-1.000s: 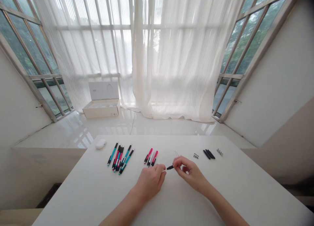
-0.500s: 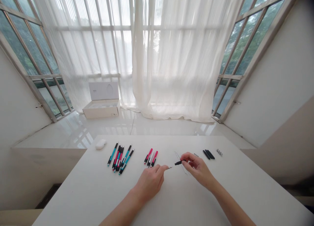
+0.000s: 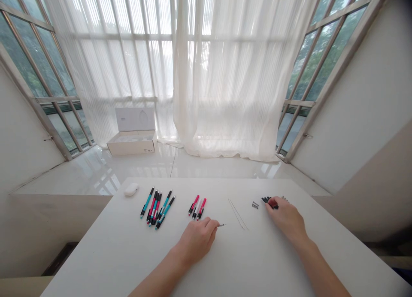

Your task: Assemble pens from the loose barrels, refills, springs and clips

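My left hand [image 3: 198, 239] rests on the white table [image 3: 128, 254], fingers pinched on a thin pen part [image 3: 221, 225] whose small tip sticks out to the right. My right hand [image 3: 286, 215] lies farther right, its fingertips on the small pile of black pen grips [image 3: 268, 200]. Whether it still holds the grip it carried is hidden. Two thin refills [image 3: 237, 213] lie between the hands. A few pink pen barrels [image 3: 198, 207] lie just beyond my left hand.
Several teal and pink assembled pens [image 3: 157, 207] lie at the left. Small springs [image 3: 255, 204] sit left of the black grips. A white earbud-like case [image 3: 131, 189] is at the table's far left corner. An open white box [image 3: 132, 138] stands on the sill.
My right hand pulled a black grip off the part in my left hand, then carried it right to the pile of black grips. My left hand stayed put.
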A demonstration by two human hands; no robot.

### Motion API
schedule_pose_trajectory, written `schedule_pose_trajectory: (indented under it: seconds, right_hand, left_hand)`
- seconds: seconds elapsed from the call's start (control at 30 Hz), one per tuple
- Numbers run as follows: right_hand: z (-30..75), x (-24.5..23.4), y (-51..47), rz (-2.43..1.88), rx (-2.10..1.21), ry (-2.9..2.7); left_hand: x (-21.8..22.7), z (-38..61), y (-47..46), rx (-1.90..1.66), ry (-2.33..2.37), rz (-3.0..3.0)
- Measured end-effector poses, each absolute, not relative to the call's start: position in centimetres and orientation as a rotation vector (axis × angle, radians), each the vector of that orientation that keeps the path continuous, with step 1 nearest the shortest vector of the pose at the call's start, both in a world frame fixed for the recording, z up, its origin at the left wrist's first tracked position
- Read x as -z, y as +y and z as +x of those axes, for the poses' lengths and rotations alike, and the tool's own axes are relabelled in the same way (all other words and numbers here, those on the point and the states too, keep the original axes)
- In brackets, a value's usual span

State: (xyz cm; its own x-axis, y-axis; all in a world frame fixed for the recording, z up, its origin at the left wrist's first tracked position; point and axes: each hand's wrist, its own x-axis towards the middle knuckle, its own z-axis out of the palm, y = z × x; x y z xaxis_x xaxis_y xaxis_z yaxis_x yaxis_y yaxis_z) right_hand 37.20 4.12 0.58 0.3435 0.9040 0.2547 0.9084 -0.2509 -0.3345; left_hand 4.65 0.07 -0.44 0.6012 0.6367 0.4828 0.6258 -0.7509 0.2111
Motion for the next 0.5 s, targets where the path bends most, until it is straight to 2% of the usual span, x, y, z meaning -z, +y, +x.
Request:
schedule_pose_trajectory:
  seconds: [0.27,0.5]
  right_hand:
    - [37.5,0.1,4.4,-2.301,0.156,-1.571]
    - [37.8,0.6,4.6,-2.377,0.072,-1.519]
  left_hand:
    - [0.4,4.6,0.0,-0.853,1.086,2.784]
    - [0.4,4.6,0.0,-0.846,1.079,2.778]
